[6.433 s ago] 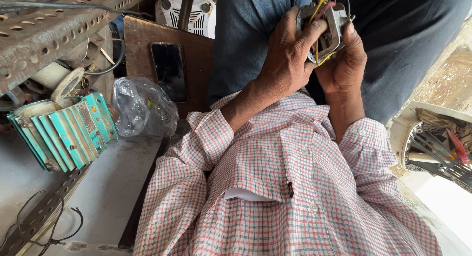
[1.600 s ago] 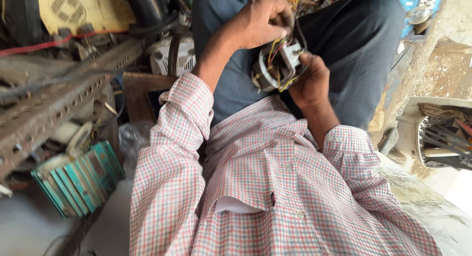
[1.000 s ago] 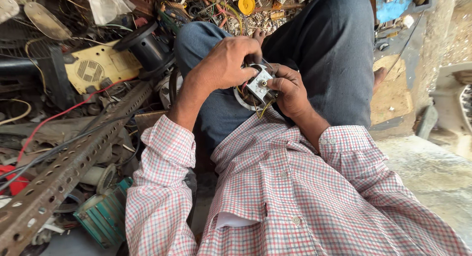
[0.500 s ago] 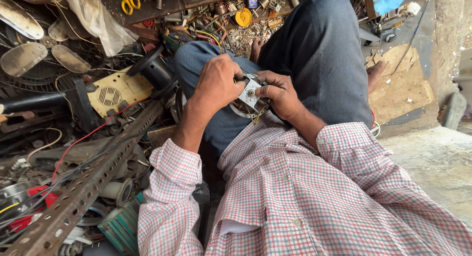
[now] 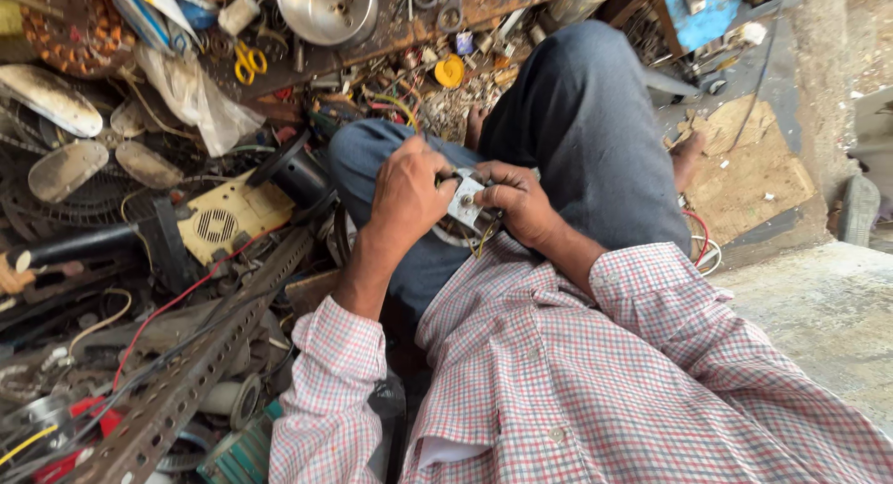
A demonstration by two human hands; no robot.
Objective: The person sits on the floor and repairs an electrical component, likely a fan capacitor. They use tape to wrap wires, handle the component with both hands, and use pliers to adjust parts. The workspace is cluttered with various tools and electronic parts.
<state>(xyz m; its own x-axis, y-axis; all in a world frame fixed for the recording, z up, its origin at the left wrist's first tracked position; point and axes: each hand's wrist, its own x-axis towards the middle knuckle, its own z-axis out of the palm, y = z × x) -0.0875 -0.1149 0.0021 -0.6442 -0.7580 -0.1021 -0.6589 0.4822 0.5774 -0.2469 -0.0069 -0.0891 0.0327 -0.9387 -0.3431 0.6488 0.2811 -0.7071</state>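
Both my hands grip a small electric motor with a silvery square end plate and yellow wires, held over my lap. My left hand wraps its left side, fingers curled over the top. My right hand clasps its right side, thumb near the plate. I sit with knees raised in blue trousers and wear a checked shirt. Most of the motor's body is hidden by my fingers.
Scrap fills the floor on the left: a slotted metal angle bar, a yellow vented cover, fan blades, a red wire, a plastic bag. Yellow scissors and a steel bowl lie farther off. A concrete ledge is right.
My view has tilted down and away, bringing the cluttered floor into sight. My hands with the motor have come down from chest height to my lap.
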